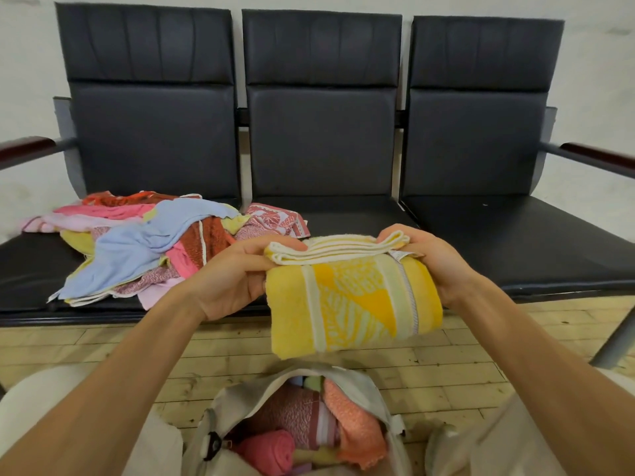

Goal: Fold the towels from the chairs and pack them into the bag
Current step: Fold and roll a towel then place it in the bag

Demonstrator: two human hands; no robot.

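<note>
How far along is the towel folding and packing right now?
Done: several folded towels sit in the open bag. In hand: the left hand and right hand grip a folded yellow towel above it. Left: a pile of unfolded towels lies on the chairs.

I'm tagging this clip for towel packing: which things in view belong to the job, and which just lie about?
Job: yellow towel, gripped by left hand and right hand; towel pile on the left chair; open bag holding folded towels.
Lying about: right chair; wooden armrest; floor.
</note>
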